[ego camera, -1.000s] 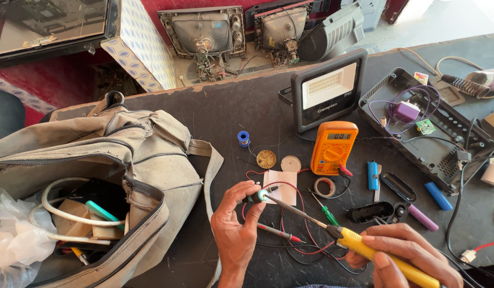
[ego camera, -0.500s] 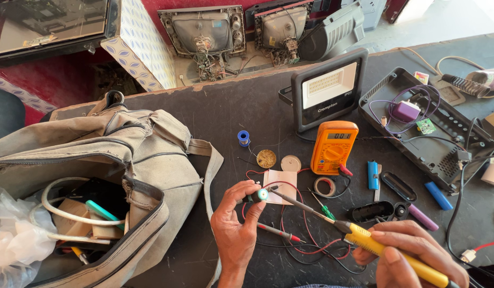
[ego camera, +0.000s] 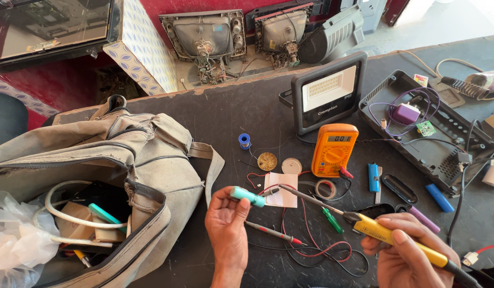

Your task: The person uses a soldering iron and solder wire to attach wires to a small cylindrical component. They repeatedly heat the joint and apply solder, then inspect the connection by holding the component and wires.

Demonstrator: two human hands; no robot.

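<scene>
Pinching a small teal cell (ego camera: 248, 196) between thumb and fingers, the left hand (ego camera: 228, 229) holds it level above the dark table (ego camera: 231, 114), near the middle of the scene. The right hand (ego camera: 404, 250) is closed round the yellow handle of a soldering iron (ego camera: 364, 224), whose long tip reaches left to a thin wire at the cell's right end, over a white paper square (ego camera: 283, 196). Red and black leads (ego camera: 311, 248) curl on the table between the hands, with a red probe (ego camera: 273, 233) just right of the left hand. Beyond them sit an orange multimeter (ego camera: 334, 150), a blue solder spool (ego camera: 245, 141) and a flood lamp (ego camera: 326, 95). Far right lies an open black casing (ego camera: 444, 160) holding purple wiring. To the left, an open grey bag (ego camera: 97, 160) shows a white cable inside.
</scene>
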